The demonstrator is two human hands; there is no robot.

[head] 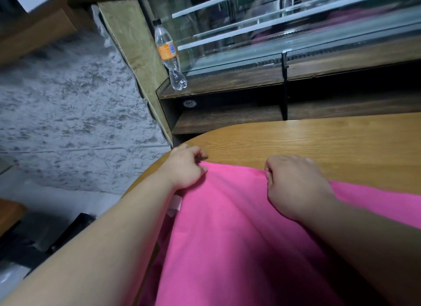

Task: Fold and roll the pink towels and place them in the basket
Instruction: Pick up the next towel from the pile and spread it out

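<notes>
Both the left hand [185,167] and right hand [293,180] pinch the far edge of the pink towel [227,226] between them; it looks light, limp, best gripped at corners.

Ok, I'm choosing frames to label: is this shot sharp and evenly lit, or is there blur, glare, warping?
Head view: the pink towel is fairly sharp; grey textured surface at left smeared; glass case carries streaky reflections; the plastic bottle leans with the tilted wide-angle frame; the towel's near part sinks into shadow.
</notes>
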